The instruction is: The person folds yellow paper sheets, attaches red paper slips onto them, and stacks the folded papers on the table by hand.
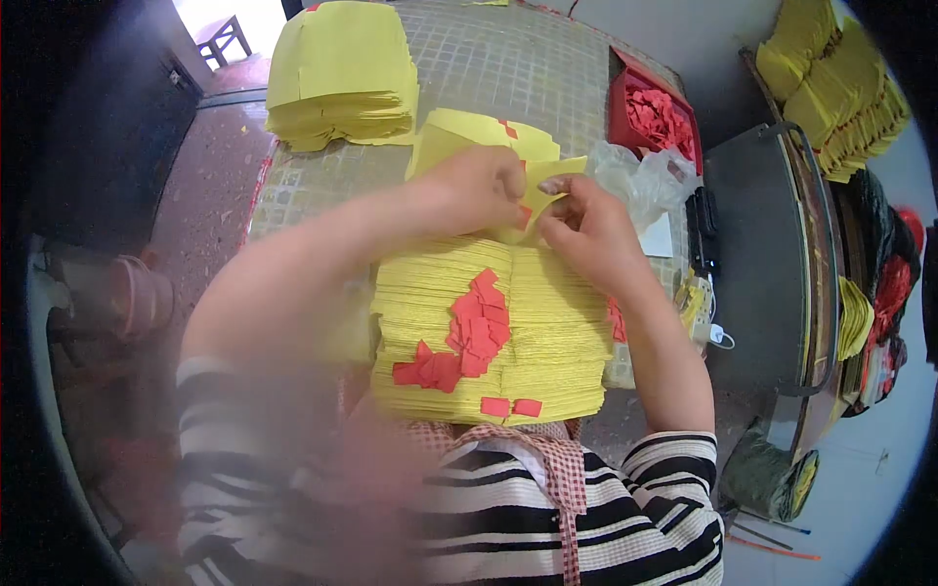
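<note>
My left hand (pixel 481 188) is closed with its fingers curled at a yellow paper sheet (pixel 562 171). A small red paper slip (pixel 525 218) shows beside its fingertips. On the other side of the sheet, my right hand (pixel 594 227) holds the sheet's edge between bent fingers and thumb. Behind the hands lie more yellow sheets (pixel 454 127) bearing red slips. Nearer my body is a thick bundle of folded yellow paper (pixel 562 327) in two side-by-side rows. A loose pile of red paper slips (pixel 477 327) rests on that bundle, with two single slips (pixel 495 406) near its front edge.
A tall stack of yellow paper (pixel 342 68) stands at the table's back left. To the right are a red box (pixel 664 112) of red slips and a clear plastic bag (pixel 650 186). More yellow bundles (pixel 831 88) lie at far right; a pink bucket (pixel 137 295) is left.
</note>
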`<state>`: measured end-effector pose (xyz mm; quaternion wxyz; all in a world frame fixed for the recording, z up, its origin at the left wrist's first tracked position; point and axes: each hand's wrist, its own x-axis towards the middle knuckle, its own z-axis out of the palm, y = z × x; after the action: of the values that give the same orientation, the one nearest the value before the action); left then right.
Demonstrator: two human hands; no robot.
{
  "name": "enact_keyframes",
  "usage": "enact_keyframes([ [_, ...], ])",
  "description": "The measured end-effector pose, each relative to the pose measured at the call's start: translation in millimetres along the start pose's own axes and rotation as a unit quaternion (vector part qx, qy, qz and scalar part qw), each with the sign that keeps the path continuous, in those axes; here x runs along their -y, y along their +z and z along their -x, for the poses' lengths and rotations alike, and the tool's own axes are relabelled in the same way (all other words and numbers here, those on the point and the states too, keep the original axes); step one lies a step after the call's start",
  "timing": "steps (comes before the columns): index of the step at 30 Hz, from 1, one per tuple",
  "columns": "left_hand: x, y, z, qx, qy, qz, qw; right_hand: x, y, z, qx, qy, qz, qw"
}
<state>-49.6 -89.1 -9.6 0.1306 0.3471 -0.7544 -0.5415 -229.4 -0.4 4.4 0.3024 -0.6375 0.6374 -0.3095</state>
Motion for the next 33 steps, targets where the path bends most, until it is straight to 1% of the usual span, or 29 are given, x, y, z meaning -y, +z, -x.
enact_keyframes([
  [3,-1,0,2,-0.004,0.023,-0.001,1.0,1,0,2,0.007,0.019,-0.037,0.999],
  [6,-9,-3,8,0.016,0.046,-0.022,0.999,3,-1,3,-0.003,0.032,-0.043,0.999],
  [8,-11,-3,9,0.049,0.066,-0.109,0.991,3,0,5,0.0,0.033,-0.062,0.998],
  [9,-11,-2,8,0.05,0.065,-0.109,0.991,3,0,6,0.003,0.033,-0.081,0.996],
  [10,-10,-1,7,0.048,0.078,-0.145,0.985,5,0,7,0.003,0.034,-0.082,0.996],
  [11,-10,0,7,0.046,0.091,-0.181,0.978,8,1,9,0.003,0.027,-0.118,0.993],
  [12,-11,0,6,0.047,0.091,-0.181,0.978,11,1,11,0.002,0.02,-0.153,0.988],
  [13,-13,-1,6,0.04,0.089,-0.193,0.976,13,1,13,0.002,0.02,-0.154,0.988],
  [15,-13,-3,3,0.034,0.087,-0.205,0.974,17,0,17,-0.058,-0.099,-0.107,0.988],
  [16,-12,-7,-1,0.014,0.102,-0.204,0.973,21,-3,16,-0.058,-0.098,-0.107,0.988],
  [17,-11,-10,-4,-0.005,0.118,-0.204,0.972,27,-8,15,-0.033,-0.157,0.007,0.987],
  [18,-10,-11,-6,-0.004,0.119,-0.204,0.972,29,-11,14,-0.008,-0.212,0.121,0.97],
  [19,-9,-11,-9,-0.05,0.126,-0.222,0.966,30,-11,14,-0.009,-0.211,0.122,0.97],
  [20,-7,-11,-11,-0.095,0.132,-0.24,0.957,30,-11,13,0.061,-0.232,0.173,0.955],
  [21,-3,-10,-12,-0.125,0.171,-0.239,0.948,31,-10,12,0.131,-0.251,0.222,0.933],
  [22,0,-12,-13,-0.125,0.171,-0.239,0.948,34,-11,11,0.131,-0.251,0.223,0.933],
  [24,3,-15,-11,-0.233,0.322,-0.307,0.865,44,-15,8,0.229,-0.079,0.188,0.952],
  [25,5,-17,-9,-0.232,0.322,-0.307,0.865,42,-16,2,0.23,-0.079,0.188,0.952],
  [27,-2,-20,2,-0.227,0.306,-0.289,0.878,35,-19,-16,0.216,0.055,0.095,0.97],
  [28,-8,-22,8,-0.228,0.306,-0.289,0.878,29,-17,-20,0.216,0.055,0.095,0.97],
  [29,-15,-23,15,-0.16,0.224,-0.2,0.94,22,-13,-24,0.187,0.058,0.074,0.978],
  [30,-18,-24,19,-0.089,0.136,-0.106,0.981,19,-10,-25,0.158,0.061,0.053,0.984],
  [31,-13,-25,19,-0.089,0.135,-0.105,0.981,18,-8,-25,0.159,0.061,0.054,0.984],
  [33,-4,-27,21,-0.041,0.167,-0.172,0.97,19,-4,-24,0.088,0.047,0.05,0.994],
])
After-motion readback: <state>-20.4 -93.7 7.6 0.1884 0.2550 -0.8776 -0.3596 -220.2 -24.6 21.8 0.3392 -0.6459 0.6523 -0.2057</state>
